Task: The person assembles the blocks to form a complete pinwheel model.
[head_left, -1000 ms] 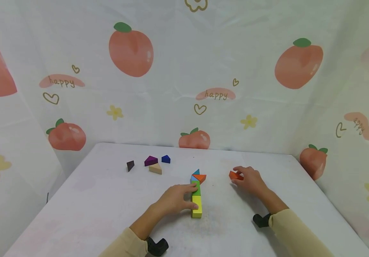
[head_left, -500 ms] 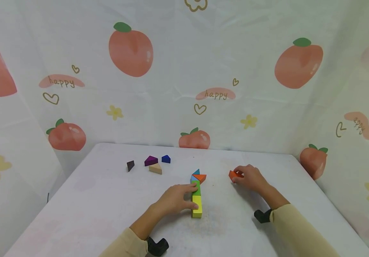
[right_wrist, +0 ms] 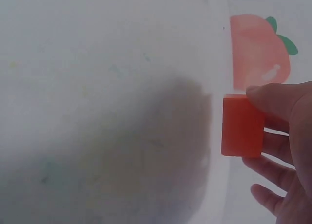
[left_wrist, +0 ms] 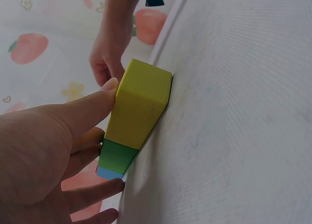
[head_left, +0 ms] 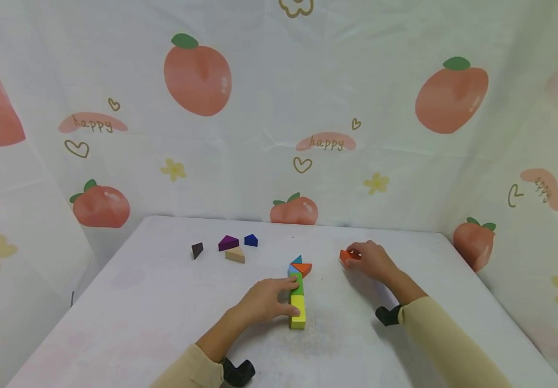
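Observation:
A row of toy blocks stands mid-table: a yellow block (head_left: pixel 298 318) nearest, then a green block (head_left: pixel 299 291) and a light blue block (head_left: pixel 292 269). Beyond these are an orange triangular block (head_left: pixel 303 268) and a teal triangular tip (head_left: pixel 297 260). My left hand (head_left: pixel 264 302) rests on the row, thumb at the yellow block and fingers at the green one, as the left wrist view also shows. To the right of the row, my right hand (head_left: pixel 373 260) pinches another orange block (right_wrist: pixel 241 131) between thumb and fingers; its far part is hidden in the hand.
At the back left lie a black block (head_left: pixel 197 250), a purple block (head_left: pixel 228 243), a natural wood block (head_left: pixel 235 255) and a dark blue block (head_left: pixel 251 240). A fruit-print cloth (head_left: pixel 259 108) hangs behind the white table (head_left: pixel 152 323).
My right hand turns the orange block slightly, then moves it a little away from me and to the left. The left hand and the row stay in place.

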A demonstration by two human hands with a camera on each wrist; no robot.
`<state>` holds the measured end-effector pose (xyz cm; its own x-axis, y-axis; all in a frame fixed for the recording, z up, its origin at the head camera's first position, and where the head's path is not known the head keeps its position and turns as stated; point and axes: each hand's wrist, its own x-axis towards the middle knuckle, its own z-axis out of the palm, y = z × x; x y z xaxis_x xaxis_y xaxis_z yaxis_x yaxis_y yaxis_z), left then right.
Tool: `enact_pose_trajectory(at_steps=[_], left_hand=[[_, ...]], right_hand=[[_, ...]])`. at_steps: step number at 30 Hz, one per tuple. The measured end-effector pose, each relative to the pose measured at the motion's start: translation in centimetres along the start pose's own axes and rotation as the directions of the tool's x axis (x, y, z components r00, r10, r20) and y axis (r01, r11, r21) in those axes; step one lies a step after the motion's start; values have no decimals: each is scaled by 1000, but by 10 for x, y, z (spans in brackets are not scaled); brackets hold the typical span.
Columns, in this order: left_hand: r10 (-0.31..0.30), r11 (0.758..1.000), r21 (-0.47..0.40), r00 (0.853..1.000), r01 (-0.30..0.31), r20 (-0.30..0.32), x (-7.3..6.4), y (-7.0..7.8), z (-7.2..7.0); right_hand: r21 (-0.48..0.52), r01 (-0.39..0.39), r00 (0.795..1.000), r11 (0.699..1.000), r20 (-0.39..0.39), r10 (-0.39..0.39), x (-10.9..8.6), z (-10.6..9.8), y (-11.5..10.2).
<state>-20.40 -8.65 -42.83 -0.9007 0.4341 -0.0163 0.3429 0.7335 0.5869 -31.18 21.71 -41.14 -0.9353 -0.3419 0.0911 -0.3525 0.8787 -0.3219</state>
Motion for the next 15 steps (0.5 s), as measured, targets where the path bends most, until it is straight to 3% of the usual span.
enact_pose_trajectory(at_steps=[15], left_hand=[[-20,1000,0,1000,20,12,1,1,1]], right_hand=[[-5,27,999,1000,-45,-27,23,9,-23]])
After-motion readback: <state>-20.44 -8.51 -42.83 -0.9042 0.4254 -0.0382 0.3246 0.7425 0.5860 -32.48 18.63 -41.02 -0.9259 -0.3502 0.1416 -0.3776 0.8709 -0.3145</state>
